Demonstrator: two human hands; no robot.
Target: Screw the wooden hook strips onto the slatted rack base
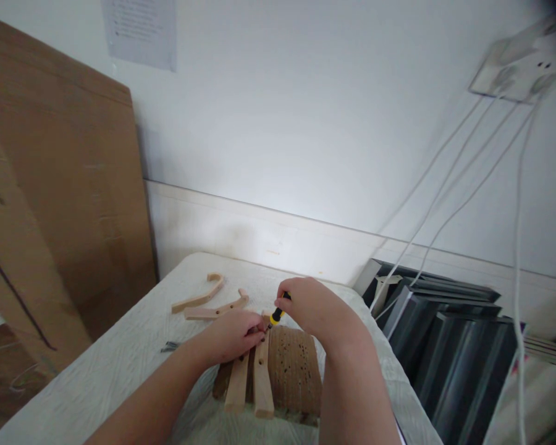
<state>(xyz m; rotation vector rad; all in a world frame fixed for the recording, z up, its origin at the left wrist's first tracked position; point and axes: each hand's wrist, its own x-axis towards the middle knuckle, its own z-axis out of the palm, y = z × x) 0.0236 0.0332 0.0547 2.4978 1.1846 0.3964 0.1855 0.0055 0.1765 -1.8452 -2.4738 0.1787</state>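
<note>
My right hand (308, 306) is closed round a small yellow-and-black screwdriver (277, 316), its tip pointing down at the top end of two pale wooden slats (254, 377). The slats lie side by side on a brown perforated block (296, 371). My left hand (234, 337) rests on the slats' upper end with its fingers curled, pressing on them right beside the screwdriver tip. Both hands are close together over the white tabletop (120, 364).
Two curved wooden pieces (210, 300) lie further back on the table. Some small dark metal parts (169, 347) lie to the left. Large cardboard sheets (60, 204) lean at left. Dark panels (445, 334) stand at right, white cables (445, 204) hang from a wall socket.
</note>
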